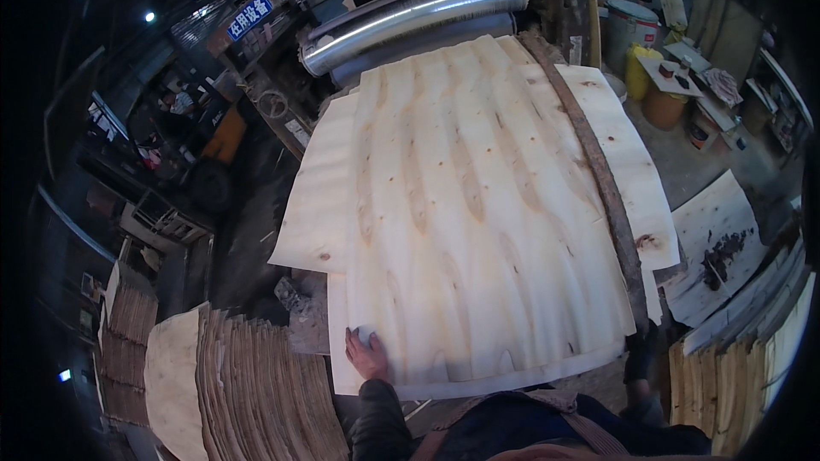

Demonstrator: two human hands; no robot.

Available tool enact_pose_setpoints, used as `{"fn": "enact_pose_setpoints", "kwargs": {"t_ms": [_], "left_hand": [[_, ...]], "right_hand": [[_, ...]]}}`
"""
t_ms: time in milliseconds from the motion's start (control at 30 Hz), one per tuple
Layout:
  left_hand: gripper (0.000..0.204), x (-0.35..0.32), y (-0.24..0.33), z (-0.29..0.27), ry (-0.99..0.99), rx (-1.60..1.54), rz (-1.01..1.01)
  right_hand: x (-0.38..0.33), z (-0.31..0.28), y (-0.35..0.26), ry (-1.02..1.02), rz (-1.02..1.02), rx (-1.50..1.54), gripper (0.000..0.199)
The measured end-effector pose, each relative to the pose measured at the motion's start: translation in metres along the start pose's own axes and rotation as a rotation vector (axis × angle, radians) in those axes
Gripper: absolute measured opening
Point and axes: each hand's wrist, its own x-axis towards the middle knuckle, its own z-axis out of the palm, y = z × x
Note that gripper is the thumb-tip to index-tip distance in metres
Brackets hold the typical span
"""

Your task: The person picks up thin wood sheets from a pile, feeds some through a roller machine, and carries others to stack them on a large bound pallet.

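Small lamps (150,17) pierce the dimness, glare streaks the metal roller (418,23), and dark edges bend.

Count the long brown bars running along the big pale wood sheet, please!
1: a long brown bar, along the right side of the pale wood sheet. Others could be hidden underneath.

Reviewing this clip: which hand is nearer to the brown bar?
The right. The right hand is by the near end of the bar; contact is unclear. The left hand is at the near left corner of the sheet, across from the bar.
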Motion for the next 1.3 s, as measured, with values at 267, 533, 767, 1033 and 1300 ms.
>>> {"fn": "enact_pose_setpoints", "kwargs": {"t_ms": [267, 533, 767, 1033, 1300], "left_hand": [[0.045, 0.0, -0.004, 0.0, 0.012, -0.021, 0.013], [0.045, 0.0, -0.007, 0.003, 0.032, -0.049, 0.027], [0.046, -0.001, -0.01, 0.0, 0.02, -0.091, 0.0], [0.045, 0.0, -0.007, -0.002, -0.003, -0.1, -0.047], [0.043, 0.003, -0.03, 0.003, 0.044, -0.242, -0.01]], "right_hand": [[0.01, -0.009, 0.019, 0.027, -0.041, -0.144, 0.036], [0.007, -0.001, 0.011, 0.068, -0.112, -0.221, 0.031], [0.002, 0.006, -0.002, 0.074, 0.011, -0.056, 0.032], [0.021, -0.004, 0.03, 0.063, 0.027, 0.089, 0.034], [0.058, -0.023, 0.073, 0.099, -0.067, -0.174, 0.032]]}}
